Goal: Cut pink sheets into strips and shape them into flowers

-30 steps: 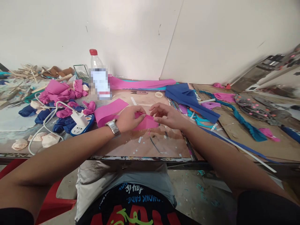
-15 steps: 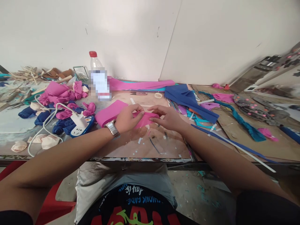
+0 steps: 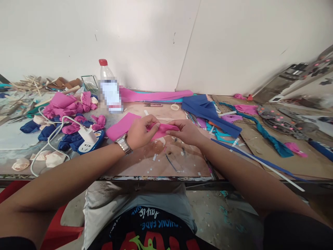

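A pink fabric strip point(image 3: 125, 125) runs from the table surface on the left, under my left hand, to the space between both hands. My left hand point(image 3: 142, 132), with a metal watch point(image 3: 124, 144) on its wrist, pinches the strip between thumb and fingers. On the strip's right end, my right hand point(image 3: 186, 132) closes thumb and fingers over the folded edge. Between the hands the fabric is folded into a narrow band. Part of the strip is hidden behind my left hand.
On the left lie pink and blue fabric bundles point(image 3: 62, 104), a white cable and a power socket point(image 3: 91, 142). Behind stand a red-capped bottle point(image 3: 106, 71) and a phone point(image 3: 111, 94). Thread snips point(image 3: 153, 105) and a tape ring point(image 3: 175, 107) lie beyond my hands; blue fabric point(image 3: 200, 107) is rightward.
The pink strip's right end has been folded over into a narrower band between my hands. My right hand's fingers have moved onto the folded edge. The left hand has barely moved.
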`<state>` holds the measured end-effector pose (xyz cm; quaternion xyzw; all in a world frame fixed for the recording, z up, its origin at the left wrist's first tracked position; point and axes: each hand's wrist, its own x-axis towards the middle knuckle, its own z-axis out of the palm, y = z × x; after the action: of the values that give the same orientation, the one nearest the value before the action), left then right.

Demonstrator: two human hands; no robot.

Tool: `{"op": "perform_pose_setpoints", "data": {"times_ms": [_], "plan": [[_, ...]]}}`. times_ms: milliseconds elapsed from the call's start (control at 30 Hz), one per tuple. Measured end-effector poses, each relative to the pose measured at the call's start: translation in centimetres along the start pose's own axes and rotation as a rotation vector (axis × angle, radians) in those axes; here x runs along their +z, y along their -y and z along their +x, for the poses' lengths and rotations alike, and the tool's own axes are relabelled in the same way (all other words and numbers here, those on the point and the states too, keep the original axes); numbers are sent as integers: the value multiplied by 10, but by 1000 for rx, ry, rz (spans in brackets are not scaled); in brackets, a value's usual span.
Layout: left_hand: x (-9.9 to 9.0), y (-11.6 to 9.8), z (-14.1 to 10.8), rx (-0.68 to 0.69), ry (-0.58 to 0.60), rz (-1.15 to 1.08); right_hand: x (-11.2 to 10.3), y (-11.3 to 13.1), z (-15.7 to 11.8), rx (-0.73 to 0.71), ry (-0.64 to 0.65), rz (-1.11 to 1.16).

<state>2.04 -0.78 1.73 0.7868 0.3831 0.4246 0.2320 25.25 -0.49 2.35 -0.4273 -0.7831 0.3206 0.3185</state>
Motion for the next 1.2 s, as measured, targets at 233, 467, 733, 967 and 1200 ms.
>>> {"op": "perform_pose_setpoints", "data": {"times_ms": [233,467,733,967,1200], "plan": [[4,3,1,-85,24,-108,8,-8,-3,-131,-125,93],[4,2,1,-90,60,-119,10,5,-7,-275,-198,-147],[3,0,1,-60,74,-97,9,5,-8,-312,-242,-216],[3,-3,0,-42,88,-170,10,7,-10,-354,-231,-253],[4,-4,-1,-32,103,-193,11,10,-11,-426,-250,-253]]}}
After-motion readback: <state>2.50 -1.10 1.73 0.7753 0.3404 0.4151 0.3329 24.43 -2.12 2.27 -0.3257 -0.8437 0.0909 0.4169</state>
